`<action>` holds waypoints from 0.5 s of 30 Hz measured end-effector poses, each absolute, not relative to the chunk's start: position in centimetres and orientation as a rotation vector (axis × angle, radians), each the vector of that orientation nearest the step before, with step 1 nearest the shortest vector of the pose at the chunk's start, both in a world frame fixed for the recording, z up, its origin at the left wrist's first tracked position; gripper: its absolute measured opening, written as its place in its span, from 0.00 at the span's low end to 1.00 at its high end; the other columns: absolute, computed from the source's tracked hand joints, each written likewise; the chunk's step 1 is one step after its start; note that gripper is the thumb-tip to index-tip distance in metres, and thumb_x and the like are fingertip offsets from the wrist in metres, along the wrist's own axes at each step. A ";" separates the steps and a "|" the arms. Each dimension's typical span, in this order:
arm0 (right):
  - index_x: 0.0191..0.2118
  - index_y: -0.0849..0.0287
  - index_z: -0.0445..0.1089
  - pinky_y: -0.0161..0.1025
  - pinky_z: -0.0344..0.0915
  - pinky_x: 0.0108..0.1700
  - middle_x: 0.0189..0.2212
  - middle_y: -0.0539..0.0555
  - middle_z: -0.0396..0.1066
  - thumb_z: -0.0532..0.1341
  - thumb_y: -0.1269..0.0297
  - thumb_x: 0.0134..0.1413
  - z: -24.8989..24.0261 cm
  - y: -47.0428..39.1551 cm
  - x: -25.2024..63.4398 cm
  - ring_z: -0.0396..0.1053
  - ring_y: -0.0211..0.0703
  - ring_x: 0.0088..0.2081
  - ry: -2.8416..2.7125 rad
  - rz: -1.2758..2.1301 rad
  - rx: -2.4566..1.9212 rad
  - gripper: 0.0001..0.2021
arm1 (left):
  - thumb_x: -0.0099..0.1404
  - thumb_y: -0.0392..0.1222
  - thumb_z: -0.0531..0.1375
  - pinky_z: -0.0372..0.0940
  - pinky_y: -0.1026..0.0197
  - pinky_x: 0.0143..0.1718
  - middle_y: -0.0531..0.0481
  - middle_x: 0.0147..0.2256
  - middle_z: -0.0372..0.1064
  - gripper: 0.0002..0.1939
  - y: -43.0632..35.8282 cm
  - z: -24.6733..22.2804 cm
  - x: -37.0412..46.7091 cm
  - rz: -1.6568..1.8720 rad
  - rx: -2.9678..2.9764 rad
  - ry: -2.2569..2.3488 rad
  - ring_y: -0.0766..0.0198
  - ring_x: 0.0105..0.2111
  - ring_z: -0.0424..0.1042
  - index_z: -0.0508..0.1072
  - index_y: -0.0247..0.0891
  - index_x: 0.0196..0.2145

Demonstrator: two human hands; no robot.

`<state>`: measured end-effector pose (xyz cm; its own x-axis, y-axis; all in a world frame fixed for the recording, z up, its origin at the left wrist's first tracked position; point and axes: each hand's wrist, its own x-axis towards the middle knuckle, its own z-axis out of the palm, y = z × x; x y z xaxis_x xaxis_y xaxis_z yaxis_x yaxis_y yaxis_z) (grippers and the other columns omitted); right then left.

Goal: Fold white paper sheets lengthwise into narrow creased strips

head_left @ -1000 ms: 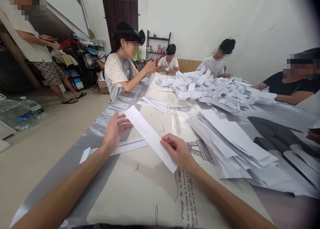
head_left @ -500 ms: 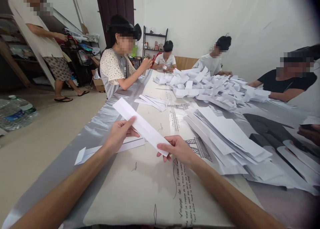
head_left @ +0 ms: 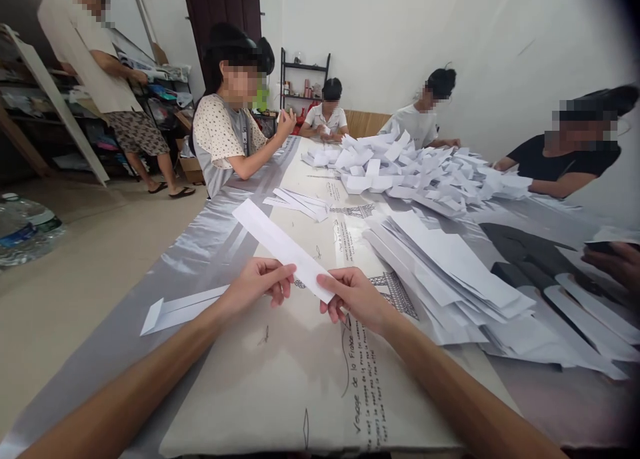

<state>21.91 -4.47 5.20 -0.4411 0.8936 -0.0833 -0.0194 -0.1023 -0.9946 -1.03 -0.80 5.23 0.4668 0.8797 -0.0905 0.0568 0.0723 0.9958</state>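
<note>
A long white folded paper strip is held slantwise above the table, its far end pointing up and left. My left hand pinches its lower edge near the middle, thumb on top. At the near right end, my right hand grips the strip between thumb and curled fingers. Under my left forearm lies another folded paper strip with a bent end flap. Beyond the held strip rest several narrow paper strips. To the right of my right hand is a fanned stack of white paper sheets.
A large heap of folded papers covers the far right of the table. Several people sit around it, and one person stands at the left. Water bottles are on the floor. A co-worker's hand shows at the right edge.
My left hand has slid along the strip toward my right hand. The standing person has shifted right, and the whole view has turned slightly.
</note>
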 end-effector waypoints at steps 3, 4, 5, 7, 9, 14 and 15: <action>0.33 0.61 0.75 0.31 0.61 0.22 0.26 0.53 0.76 0.63 0.46 0.61 5.2 -4.3 22.0 0.70 0.35 0.21 -1.490 1.615 -0.993 0.20 | 0.64 0.53 0.65 0.61 0.66 0.21 0.50 0.23 0.73 0.18 -1.3 5.1 -0.5 0.715 1.365 0.854 0.70 0.18 0.66 0.77 0.34 0.27; 0.35 0.61 0.76 0.32 0.62 0.24 0.28 0.54 0.77 0.63 0.47 0.61 5.2 -4.2 22.1 0.71 0.35 0.22 -1.502 1.607 -0.988 0.19 | 0.64 0.53 0.66 0.61 0.66 0.22 0.49 0.24 0.73 0.17 -1.4 5.1 -0.4 0.729 1.352 0.846 0.70 0.19 0.65 0.77 0.34 0.28; 0.36 0.61 0.76 0.33 0.64 0.25 0.29 0.55 0.77 0.63 0.47 0.61 5.2 -4.2 22.1 0.71 0.36 0.23 -1.511 1.586 -0.984 0.19 | 0.64 0.52 0.66 0.62 0.66 0.23 0.49 0.25 0.74 0.17 -1.5 5.2 -0.4 0.752 1.335 0.844 0.70 0.19 0.65 0.78 0.34 0.28; 0.35 0.61 0.76 0.35 0.66 0.28 0.29 0.56 0.77 0.63 0.49 0.61 5.3 -4.1 22.3 0.72 0.38 0.25 -1.518 1.496 -0.988 0.17 | 0.63 0.51 0.67 0.63 0.65 0.26 0.47 0.28 0.75 0.16 -1.5 5.2 -0.5 0.787 1.308 0.851 0.71 0.21 0.65 0.80 0.34 0.29; 0.33 0.61 0.76 0.36 0.66 0.29 0.25 0.55 0.76 0.64 0.51 0.61 5.3 -4.0 22.4 0.71 0.39 0.25 -1.521 1.366 -1.003 0.16 | 0.63 0.52 0.67 0.64 0.64 0.27 0.46 0.29 0.76 0.16 -1.4 5.3 -0.6 0.796 1.290 0.855 0.70 0.21 0.65 0.81 0.34 0.28; 0.25 0.59 0.74 0.36 0.59 0.26 0.18 0.50 0.70 0.64 0.54 0.61 5.5 -4.3 22.0 0.62 0.36 0.21 -1.541 1.092 -1.049 0.17 | 0.61 0.53 0.68 0.66 0.62 0.34 0.46 0.33 0.78 0.15 -1.3 5.0 -0.5 0.846 1.260 0.887 0.68 0.25 0.68 0.81 0.37 0.29; 0.23 0.58 0.73 0.35 0.57 0.25 0.17 0.49 0.68 0.64 0.54 0.61 5.5 -4.3 22.0 0.60 0.35 0.21 -1.539 1.062 -1.057 0.18 | 0.61 0.53 0.69 0.66 0.62 0.35 0.46 0.34 0.78 0.15 -1.3 4.9 -0.5 0.862 1.254 0.901 0.68 0.26 0.68 0.81 0.37 0.29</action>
